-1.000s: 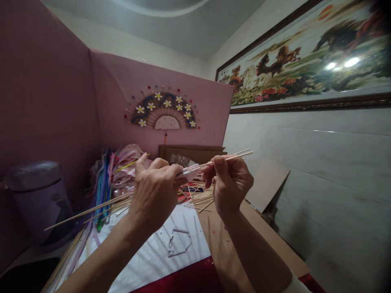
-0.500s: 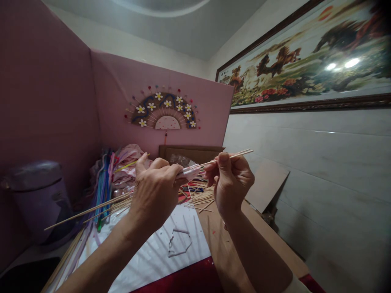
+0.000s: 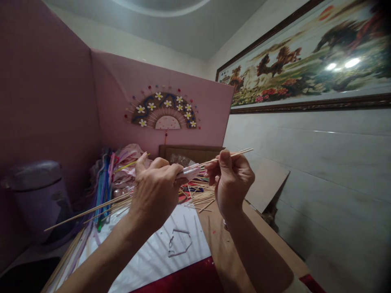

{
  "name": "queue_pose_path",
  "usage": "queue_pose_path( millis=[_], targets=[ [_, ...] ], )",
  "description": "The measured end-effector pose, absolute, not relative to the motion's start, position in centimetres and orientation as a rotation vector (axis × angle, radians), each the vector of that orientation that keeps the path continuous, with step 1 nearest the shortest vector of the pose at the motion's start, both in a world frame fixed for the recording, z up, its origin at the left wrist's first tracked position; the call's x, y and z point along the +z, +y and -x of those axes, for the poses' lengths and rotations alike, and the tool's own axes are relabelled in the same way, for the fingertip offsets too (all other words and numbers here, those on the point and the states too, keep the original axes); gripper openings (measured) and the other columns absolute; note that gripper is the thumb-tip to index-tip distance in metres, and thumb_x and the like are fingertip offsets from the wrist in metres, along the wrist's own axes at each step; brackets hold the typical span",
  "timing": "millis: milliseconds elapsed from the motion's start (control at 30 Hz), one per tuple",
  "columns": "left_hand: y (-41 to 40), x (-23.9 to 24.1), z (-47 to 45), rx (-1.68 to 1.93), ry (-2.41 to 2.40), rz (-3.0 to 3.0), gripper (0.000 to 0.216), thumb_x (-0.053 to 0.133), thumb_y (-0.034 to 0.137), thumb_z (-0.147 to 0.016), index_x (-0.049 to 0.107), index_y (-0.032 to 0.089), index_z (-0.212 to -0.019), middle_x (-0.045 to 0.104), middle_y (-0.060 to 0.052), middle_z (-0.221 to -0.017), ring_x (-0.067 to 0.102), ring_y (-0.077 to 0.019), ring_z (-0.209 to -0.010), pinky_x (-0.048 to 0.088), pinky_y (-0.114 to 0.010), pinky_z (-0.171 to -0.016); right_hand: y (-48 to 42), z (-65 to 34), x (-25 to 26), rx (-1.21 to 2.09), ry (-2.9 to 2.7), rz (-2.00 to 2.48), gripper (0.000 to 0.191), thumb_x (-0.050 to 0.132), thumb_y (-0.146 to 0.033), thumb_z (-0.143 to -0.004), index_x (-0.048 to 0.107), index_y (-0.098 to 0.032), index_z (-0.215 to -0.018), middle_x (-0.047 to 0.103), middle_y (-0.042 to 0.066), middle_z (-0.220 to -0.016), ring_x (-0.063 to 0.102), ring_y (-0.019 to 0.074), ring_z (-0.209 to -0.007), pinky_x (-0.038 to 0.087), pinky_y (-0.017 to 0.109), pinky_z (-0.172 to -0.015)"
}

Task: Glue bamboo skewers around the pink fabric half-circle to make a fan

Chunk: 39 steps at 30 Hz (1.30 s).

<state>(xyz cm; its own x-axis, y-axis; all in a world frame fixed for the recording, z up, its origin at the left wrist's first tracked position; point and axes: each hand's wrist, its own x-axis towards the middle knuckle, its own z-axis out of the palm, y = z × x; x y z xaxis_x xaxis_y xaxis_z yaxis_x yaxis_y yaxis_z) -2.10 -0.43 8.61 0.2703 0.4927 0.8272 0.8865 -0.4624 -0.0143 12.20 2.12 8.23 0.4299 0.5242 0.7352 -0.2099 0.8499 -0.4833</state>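
My left hand is closed around a whitish-pink folded piece; whether it is paper or cloth I cannot tell. Thin wooden sticks run from this piece through my right hand, which pinches them between thumb and fingers. Their tips stick out beyond it to the right. Longer sticks reach toward the lower left from behind my left wrist; I cannot tell whether that hand grips them. Below both hands, a pale jointed outline of short strips lies on a white sheet.
Loose wooden sticks lie scattered on the brown board. Blue and pink pipe cleaners and crumpled pink material are on the left, near a lilac canister. A flower-decorated fan hangs on the pink panel behind.
The stick tips and my right thumb have shifted up very slightly. My left hand stays where it was, with the same grip.
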Motion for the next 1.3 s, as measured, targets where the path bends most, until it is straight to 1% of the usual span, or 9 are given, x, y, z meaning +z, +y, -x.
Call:
queue_pose_path(
  millis=[167, 333, 567, 767, 900, 1167, 1300],
  targets=[
    [-0.5, 8.6, 2.1, -1.091, -1.225, 2.060, 0.013, 0.059, 0.032, -0.082, 0.068, 0.022, -0.081, 0.070, -0.002, -0.077, 0.061, -0.0213, -0.083, 0.025, -0.054, -0.101, 2.0, -12.2, 8.3, 0.438, -0.998, 0.356, 0.023, 0.060, -0.036, -0.083, 0.049, -0.020, -0.072, 0.061, -0.006, -0.052, 0.052, 0.0070, -0.035, 0.036, 0.018, -0.028],
    [-0.4, 8.6, 2.1, -1.088, -1.228, 2.050, 0.013, 0.059, 0.032, -0.082, 0.068, 0.022, -0.081, 0.070, -0.002, -0.077, 0.062, -0.0222, -0.083, 0.025, -0.055, -0.101, 1.9, -12.0, 8.3, 0.439, -1.008, 0.354, 0.022, 0.060, -0.036, -0.084, 0.049, -0.020, -0.073, 0.061, -0.005, -0.052, 0.052, 0.0069, -0.035, 0.036, 0.018, -0.028],
    [-0.4, 8.6, 2.1, -1.090, -1.235, 2.050, 0.014, 0.059, 0.033, -0.082, 0.067, 0.022, -0.079, 0.070, -0.003, -0.077, 0.061, -0.0216, -0.082, 0.026, -0.054, -0.100, 2.2, -12.2, 8.1, 0.449, -1.064, 0.371, 0.025, 0.062, -0.037, -0.082, 0.051, -0.019, -0.069, 0.059, -0.005, -0.052, 0.050, 0.0062, -0.036, 0.035, 0.017, -0.029],
    [-0.4, 8.7, 2.1, -1.079, -1.242, 2.054, 0.014, 0.059, 0.033, -0.082, 0.067, 0.022, -0.077, 0.070, -0.002, -0.076, 0.061, -0.0218, -0.082, 0.027, -0.053, -0.099, 2.0, -12.3, 8.1, 0.389, -1.045, 0.329, 0.021, 0.055, -0.035, -0.087, 0.052, -0.018, -0.075, 0.060, -0.004, -0.057, 0.052, 0.0063, -0.039, 0.035, 0.017, -0.030],
    [-0.5, 8.7, 2.1, -1.095, -1.241, 2.045, 0.014, 0.058, 0.033, -0.083, 0.067, 0.023, -0.079, 0.070, -0.002, -0.076, 0.061, -0.0223, -0.082, 0.029, -0.053, -0.097, 2.0, -12.2, 7.9, 0.353, -1.078, 0.361, 0.020, 0.051, -0.035, -0.089, 0.051, -0.019, -0.078, 0.060, -0.003, -0.060, 0.051, 0.0056, -0.040, 0.034, 0.016, -0.031],
    [-0.2, 8.6, 2.5, -1.158, -1.226, 2.023, 0.018, 0.059, 0.039, -0.082, 0.068, 0.023, -0.084, 0.070, -0.003, -0.077, 0.061, -0.0215, -0.078, 0.033, -0.053, -0.095, 2.0, -12.0, 7.2, 0.245, -1.199, 0.358, 0.018, 0.046, -0.032, -0.092, 0.051, -0.020, -0.080, 0.059, -0.002, -0.069, 0.056, 0.0060, -0.048, 0.038, 0.018, -0.038],
    [-0.3, 8.7, 2.5, -1.151, -1.227, 2.019, 0.017, 0.058, 0.037, -0.082, 0.068, 0.023, -0.084, 0.070, -0.004, -0.078, 0.061, -0.0220, -0.077, 0.033, -0.055, -0.094, 1.9, -11.9, 7.2, 0.244, -1.171, 0.345, 0.018, 0.046, -0.031, -0.091, 0.052, -0.020, -0.079, 0.059, -0.002, -0.069, 0.055, 0.0058, -0.047, 0.037, 0.018, -0.038]
  ],
)
